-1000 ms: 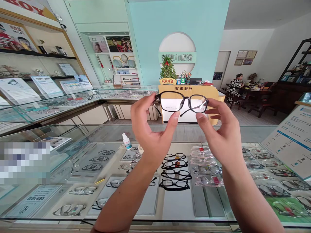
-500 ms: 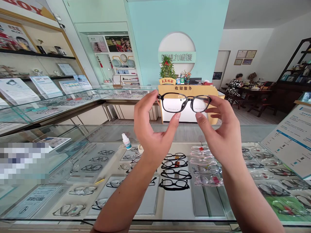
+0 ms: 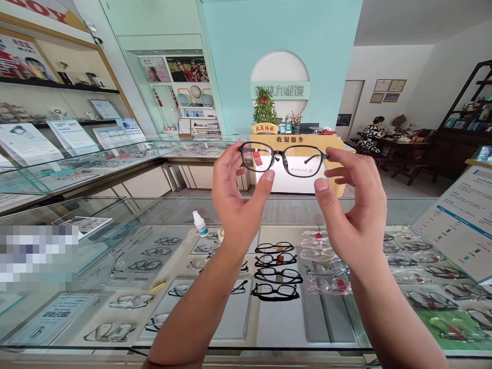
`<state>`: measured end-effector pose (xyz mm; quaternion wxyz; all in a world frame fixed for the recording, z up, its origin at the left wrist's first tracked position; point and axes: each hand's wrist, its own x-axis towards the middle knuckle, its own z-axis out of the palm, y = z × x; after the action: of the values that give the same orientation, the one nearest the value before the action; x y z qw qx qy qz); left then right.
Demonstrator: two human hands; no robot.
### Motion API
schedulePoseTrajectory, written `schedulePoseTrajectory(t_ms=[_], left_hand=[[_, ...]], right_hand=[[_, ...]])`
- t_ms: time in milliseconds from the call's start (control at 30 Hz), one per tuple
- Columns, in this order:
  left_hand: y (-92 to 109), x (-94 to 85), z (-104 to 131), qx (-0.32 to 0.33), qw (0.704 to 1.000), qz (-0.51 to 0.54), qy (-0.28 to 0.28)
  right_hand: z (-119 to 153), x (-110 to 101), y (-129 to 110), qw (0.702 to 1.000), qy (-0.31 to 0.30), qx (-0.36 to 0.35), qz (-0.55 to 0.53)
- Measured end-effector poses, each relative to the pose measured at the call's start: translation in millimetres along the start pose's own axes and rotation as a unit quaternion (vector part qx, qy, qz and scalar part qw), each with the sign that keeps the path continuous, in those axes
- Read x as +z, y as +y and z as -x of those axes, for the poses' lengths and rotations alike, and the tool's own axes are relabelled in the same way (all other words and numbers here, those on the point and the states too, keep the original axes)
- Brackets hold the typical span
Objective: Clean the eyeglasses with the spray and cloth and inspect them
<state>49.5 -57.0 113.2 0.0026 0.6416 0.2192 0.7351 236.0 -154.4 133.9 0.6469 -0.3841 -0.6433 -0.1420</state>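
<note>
A pair of black-framed eyeglasses (image 3: 280, 153) is raised in front of me above the counter, its lenses roughly facing me and printed with small lettering. My left hand (image 3: 240, 192) grips the frame at its left end, fingers behind and thumb below the left lens. At the opposite end, my right hand (image 3: 355, 205) has its fingers at the right hinge, with the thumb under the right lens. Below my hands, several black eyeglasses (image 3: 277, 275) lie in a column inside the glass display counter (image 3: 280, 328). Beside them is a column of pale pink and clear eyeglasses (image 3: 326, 269).
A small white spray bottle (image 3: 200, 224) stands on the counter's left part. A standing card (image 3: 457, 220) is at the right. Across the aisle are a cashier desk (image 3: 300, 139) and more display cases (image 3: 188, 149). A person (image 3: 372, 138) sits at a far table.
The eyeglasses have turned so that the right lens now looks larger and the left smaller. The frame has shifted a little left, and my right hand moved slightly right.
</note>
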Motion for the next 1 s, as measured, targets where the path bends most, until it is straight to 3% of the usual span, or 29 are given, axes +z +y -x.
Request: schedulePoseTrajectory(t_ms=[233, 567, 1000], left_hand=[[-3.7, -0.1, 0.5, -0.033, 0.999, 0.014, -0.006], [-5.5, 2.3, 1.7, -0.021, 1.000, -0.009, 0.002], [12.6, 0.8, 4.6, 0.052, 0.988, -0.118, 0.086]], right_hand=[[0.4, -0.2, 0.6, 1.000, 0.001, 0.005, -0.011], [-0.2, -1.0, 0.7, 1.000, -0.001, 0.012, -0.024], [-0.1, 5.7, 11.1, 0.997, -0.023, 0.070, -0.032]])
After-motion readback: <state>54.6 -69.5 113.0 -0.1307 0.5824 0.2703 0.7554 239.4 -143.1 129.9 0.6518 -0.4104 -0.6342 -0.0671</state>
